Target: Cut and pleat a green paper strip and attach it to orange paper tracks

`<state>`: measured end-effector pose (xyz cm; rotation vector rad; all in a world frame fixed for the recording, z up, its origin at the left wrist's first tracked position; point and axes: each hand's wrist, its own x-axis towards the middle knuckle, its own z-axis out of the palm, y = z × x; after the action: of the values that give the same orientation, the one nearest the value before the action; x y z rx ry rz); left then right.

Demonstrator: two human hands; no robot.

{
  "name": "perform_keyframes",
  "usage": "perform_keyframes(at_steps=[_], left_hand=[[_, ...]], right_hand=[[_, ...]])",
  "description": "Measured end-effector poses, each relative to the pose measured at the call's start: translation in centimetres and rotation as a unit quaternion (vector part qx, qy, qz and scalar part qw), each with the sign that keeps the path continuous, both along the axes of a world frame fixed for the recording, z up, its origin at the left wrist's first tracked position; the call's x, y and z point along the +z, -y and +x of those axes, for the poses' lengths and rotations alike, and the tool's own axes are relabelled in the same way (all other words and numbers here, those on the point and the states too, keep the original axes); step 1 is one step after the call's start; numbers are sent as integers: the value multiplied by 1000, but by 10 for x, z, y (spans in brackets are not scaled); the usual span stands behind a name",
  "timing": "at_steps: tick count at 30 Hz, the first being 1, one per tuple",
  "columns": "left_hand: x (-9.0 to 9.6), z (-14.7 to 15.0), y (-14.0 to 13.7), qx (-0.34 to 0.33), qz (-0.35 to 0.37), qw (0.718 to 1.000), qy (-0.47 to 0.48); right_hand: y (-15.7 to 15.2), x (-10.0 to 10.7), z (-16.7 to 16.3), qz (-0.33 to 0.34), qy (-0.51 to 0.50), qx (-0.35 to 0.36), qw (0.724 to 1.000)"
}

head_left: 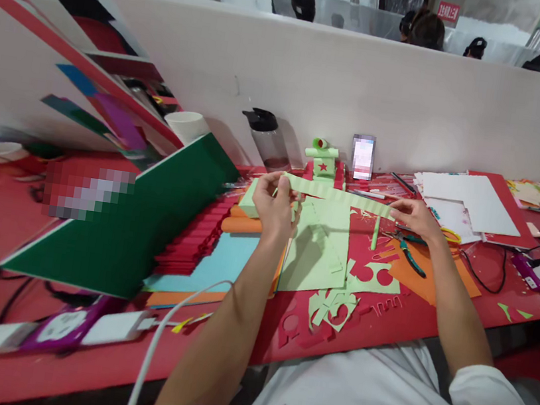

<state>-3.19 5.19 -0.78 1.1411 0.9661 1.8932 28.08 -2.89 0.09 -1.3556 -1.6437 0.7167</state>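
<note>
A long light-green paper strip (336,194), marked by crosswise folds, is stretched between my two hands above the table. My left hand (276,205) pinches its left end, and my right hand (415,220) holds the right end between thumb and fingers. Below the strip lies a light-green paper sheet (317,256). Just behind it stands a small green paper model (324,163) with a red star. Near my right hand are teal-handled pliers (413,258) on orange paper (433,279). Cut green scraps (335,307) lie close to the table's front edge.
A green board (125,229) leans at the left beside stacked red folded paper (199,236). A dark-lidded bottle (266,138) and a phone (362,156) stand against the white partition (327,83). White sheets (486,199) lie right. A white cable (157,341) runs by my left forearm.
</note>
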Motion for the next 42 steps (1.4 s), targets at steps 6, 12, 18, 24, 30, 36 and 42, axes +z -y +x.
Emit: perform_keyframes(at_steps=[6,12,18,24,30,36,42], left_hand=[[-2,-1,-1,-15,-2,1000,-5],[-1,2,1,-48,-16,999,-15],[-4,2,1,-108,-42,990,-82],[-6,2,3,-211,-49,968,-127],[-2,1,14,-376,-52,874,-303],[4,-4,24,-539,37,663,-518],[-7,-5,26,-549,51,584,-595]], right_hand=[[1,4,4,16,-58,-29,998],[1,4,7,29,-231,-34,972],[0,5,11,78,-279,-76,954],[-1,5,15,134,-309,-98,937],[-3,5,27,174,-370,-129,903],[-1,8,30,153,-380,-115,905],[-7,4,14,65,-389,-77,916]])
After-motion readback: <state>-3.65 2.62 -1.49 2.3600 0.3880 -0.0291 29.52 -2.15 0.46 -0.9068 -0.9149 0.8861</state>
